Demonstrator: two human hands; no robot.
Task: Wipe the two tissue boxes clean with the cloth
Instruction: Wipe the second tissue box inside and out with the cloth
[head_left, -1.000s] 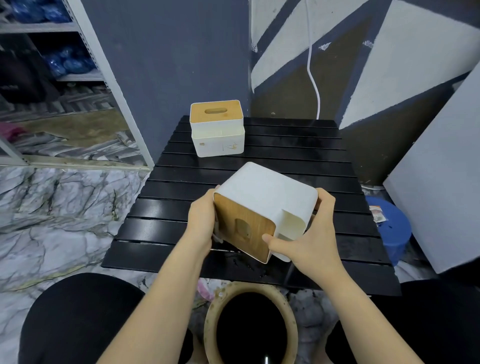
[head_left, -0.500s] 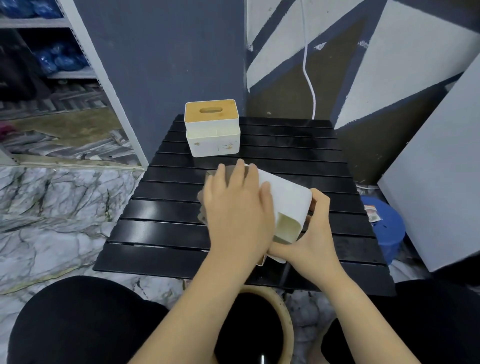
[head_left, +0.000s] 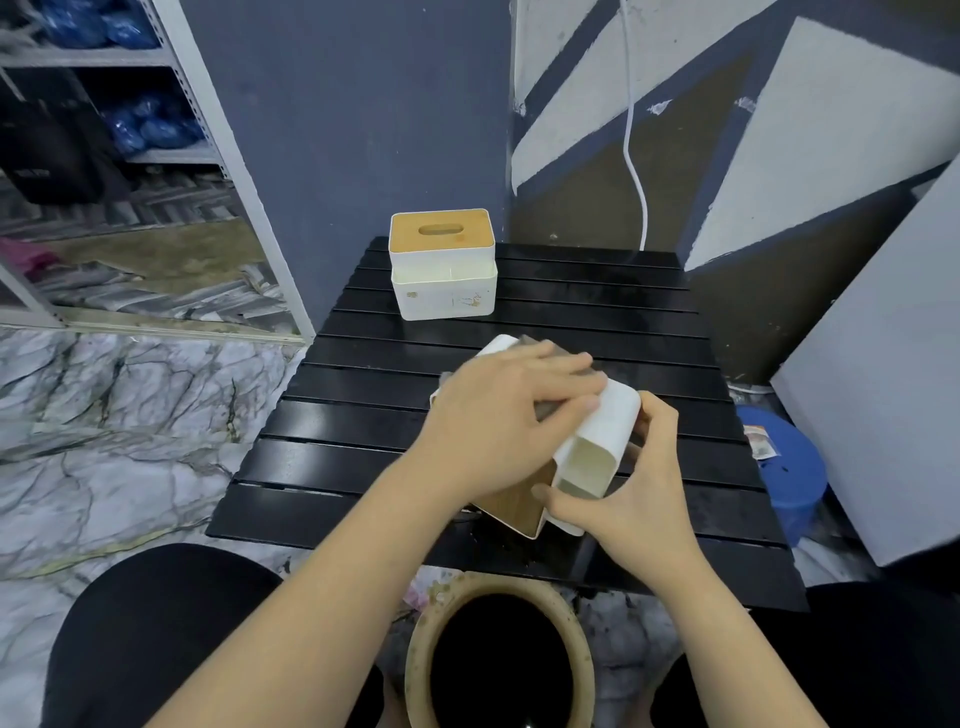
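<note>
Near the black table's (head_left: 322, 457) front edge, the left hand (head_left: 498, 426) presses the cloth (head_left: 550, 410) flat-fingered onto the tilted tissue box (head_left: 608, 431) in the right hand's (head_left: 634, 488) grip.

The middle of the black slatted bench (head_left: 545, 291) is taken up by the tilted tissue box (head_left: 602, 441) under the left hand (head_left: 498, 431) and right hand (head_left: 631, 480). A bare strip of slats is left between it and the upright tissue box (head_left: 444, 267) at the far left corner. The right slats appear open, though dimly seen. The near edge is crowded by a round pot (head_left: 498, 660).
</note>
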